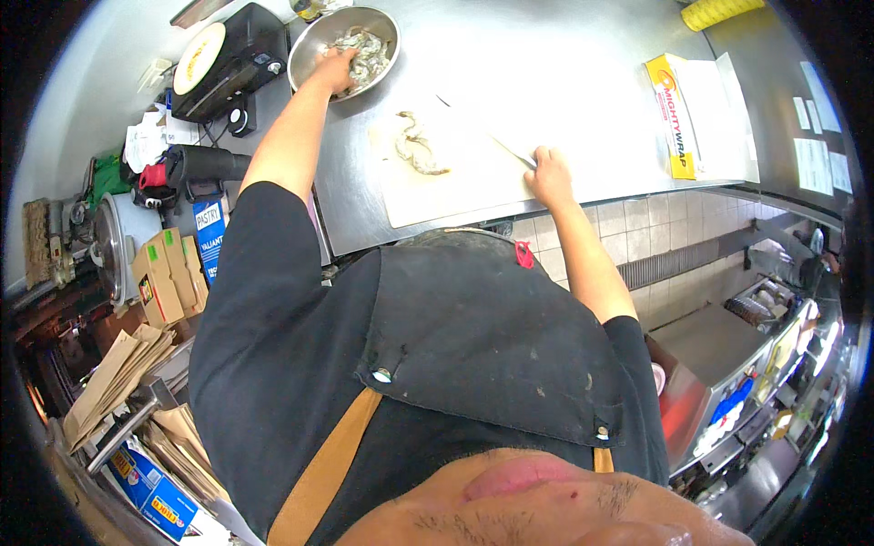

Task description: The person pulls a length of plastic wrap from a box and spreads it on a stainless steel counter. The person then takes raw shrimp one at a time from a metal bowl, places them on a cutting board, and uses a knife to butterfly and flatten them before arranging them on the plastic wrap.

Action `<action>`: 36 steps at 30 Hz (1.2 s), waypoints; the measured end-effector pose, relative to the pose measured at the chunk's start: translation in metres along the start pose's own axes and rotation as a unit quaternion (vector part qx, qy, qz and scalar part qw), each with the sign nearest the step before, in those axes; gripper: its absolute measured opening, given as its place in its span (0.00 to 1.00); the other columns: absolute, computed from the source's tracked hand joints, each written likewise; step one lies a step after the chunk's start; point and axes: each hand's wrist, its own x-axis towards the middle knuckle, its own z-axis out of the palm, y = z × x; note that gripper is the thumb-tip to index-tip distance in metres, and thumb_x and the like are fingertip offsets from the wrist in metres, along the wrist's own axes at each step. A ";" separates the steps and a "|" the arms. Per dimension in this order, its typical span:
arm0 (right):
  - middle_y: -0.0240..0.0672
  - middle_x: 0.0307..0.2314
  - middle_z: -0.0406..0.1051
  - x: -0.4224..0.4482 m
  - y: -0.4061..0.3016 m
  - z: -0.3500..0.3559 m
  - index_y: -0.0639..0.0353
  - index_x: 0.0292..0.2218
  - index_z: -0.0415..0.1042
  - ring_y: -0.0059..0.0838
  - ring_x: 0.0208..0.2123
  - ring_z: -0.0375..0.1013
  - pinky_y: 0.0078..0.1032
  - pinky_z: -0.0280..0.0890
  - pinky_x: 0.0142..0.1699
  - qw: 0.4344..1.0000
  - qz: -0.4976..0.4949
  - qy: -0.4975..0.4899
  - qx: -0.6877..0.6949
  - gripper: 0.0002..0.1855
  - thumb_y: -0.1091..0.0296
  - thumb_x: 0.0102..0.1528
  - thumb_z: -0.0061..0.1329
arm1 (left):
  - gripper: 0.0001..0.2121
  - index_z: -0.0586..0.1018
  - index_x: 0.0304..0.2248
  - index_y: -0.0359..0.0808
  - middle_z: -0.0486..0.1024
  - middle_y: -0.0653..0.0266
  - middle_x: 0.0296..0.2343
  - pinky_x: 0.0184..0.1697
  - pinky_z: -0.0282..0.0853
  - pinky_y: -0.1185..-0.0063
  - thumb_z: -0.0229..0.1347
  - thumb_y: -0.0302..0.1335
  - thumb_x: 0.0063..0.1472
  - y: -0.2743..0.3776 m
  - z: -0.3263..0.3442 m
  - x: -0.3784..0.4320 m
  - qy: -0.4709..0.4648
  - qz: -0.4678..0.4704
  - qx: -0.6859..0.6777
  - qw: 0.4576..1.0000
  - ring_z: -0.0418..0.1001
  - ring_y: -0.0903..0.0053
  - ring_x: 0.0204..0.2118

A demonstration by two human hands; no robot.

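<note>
My left hand (335,70) reaches into a stainless steel mixing bowl (296,61) at the upper left. Its fingers touch a pile of raw shrimp (369,56); whether they grip one cannot be told. My right hand (550,176) is closed around the handle of a kitchen knife (512,151). The blade points up and left over a white cutting board (410,213), and glare washes out part of it. Several raw shrimp (416,145) lie in a crooked line on the board, between the bowl and the knife.
The board rests on a stainless steel table (348,205). A box of plastic wrap (703,116) stands at its right side, with a yellow roll (722,12) beyond. Left of the bowl, a black appliance (235,65) carries a plate (199,58). Cardboard boxes (164,273) sit lower left.
</note>
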 end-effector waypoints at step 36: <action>0.51 0.40 0.74 0.005 0.000 0.005 0.57 0.46 0.75 0.58 0.45 0.78 0.53 0.74 0.51 1.000 0.020 -0.005 0.005 0.18 0.67 0.52 0.58 | 0.13 0.85 0.47 0.37 0.85 0.56 0.46 0.50 0.78 0.73 0.60 0.23 0.63 0.134 0.043 -0.131 -0.062 0.079 -0.431 0.897 0.82 0.74 0.46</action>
